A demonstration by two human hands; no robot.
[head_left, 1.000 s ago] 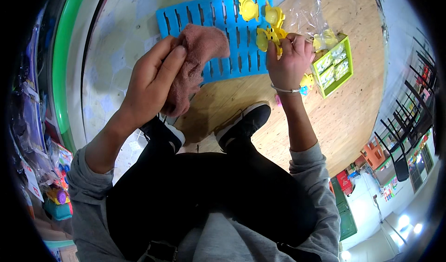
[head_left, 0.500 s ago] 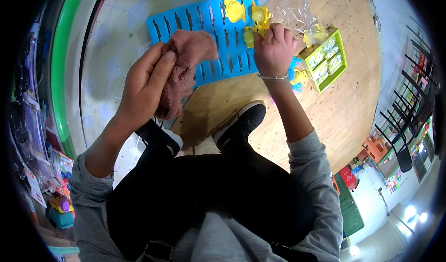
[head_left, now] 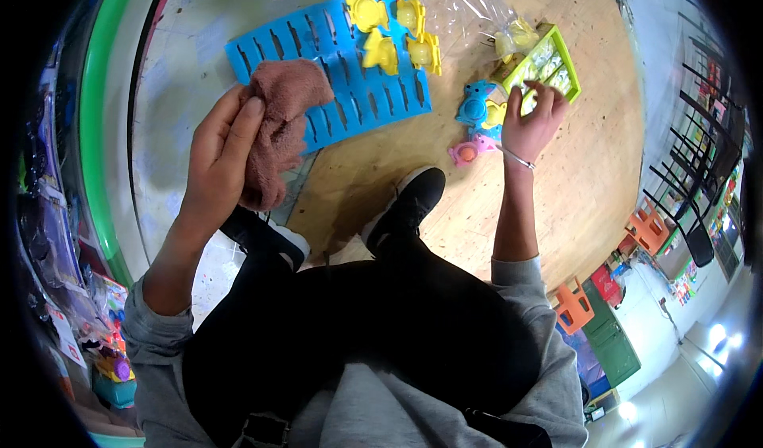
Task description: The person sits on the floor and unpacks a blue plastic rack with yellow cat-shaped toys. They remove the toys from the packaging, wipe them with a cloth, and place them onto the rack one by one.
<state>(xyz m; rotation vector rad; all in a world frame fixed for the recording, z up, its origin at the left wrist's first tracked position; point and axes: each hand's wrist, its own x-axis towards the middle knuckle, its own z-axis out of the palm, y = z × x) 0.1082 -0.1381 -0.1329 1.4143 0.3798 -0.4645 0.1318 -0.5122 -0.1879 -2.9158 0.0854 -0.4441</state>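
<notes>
My left hand (head_left: 216, 152) is closed on a bunched brown cloth (head_left: 280, 90), held up in front of the near-left part of a blue slotted mat (head_left: 343, 102). Several yellow animal-shaped plastic pieces, one of them a round-bellied piece (head_left: 368, 13), lie grouped at the mat's right end. My right hand (head_left: 531, 133) hovers beside a lime-green box (head_left: 566, 43) with white packets in it, fingers curled but apart and nothing visible between them. Just left of that hand are a blue animal-shaped piece (head_left: 475, 102), a yellow one partly hidden, and a pink one (head_left: 467, 153).
Clear plastic wrap (head_left: 477, 7) with a yellow piece (head_left: 517, 38) lies beyond the box on the wooden board (head_left: 381, 150). My shoes (head_left: 409, 206) stand close by. A black wire rack (head_left: 699, 162) and orange stools (head_left: 572, 307) are on the right, packaged goods on the left.
My right hand has left the yellow pieces on the mat and moved right to the lime-green box, its fingers now apart. The left hand still holds the cloth.
</notes>
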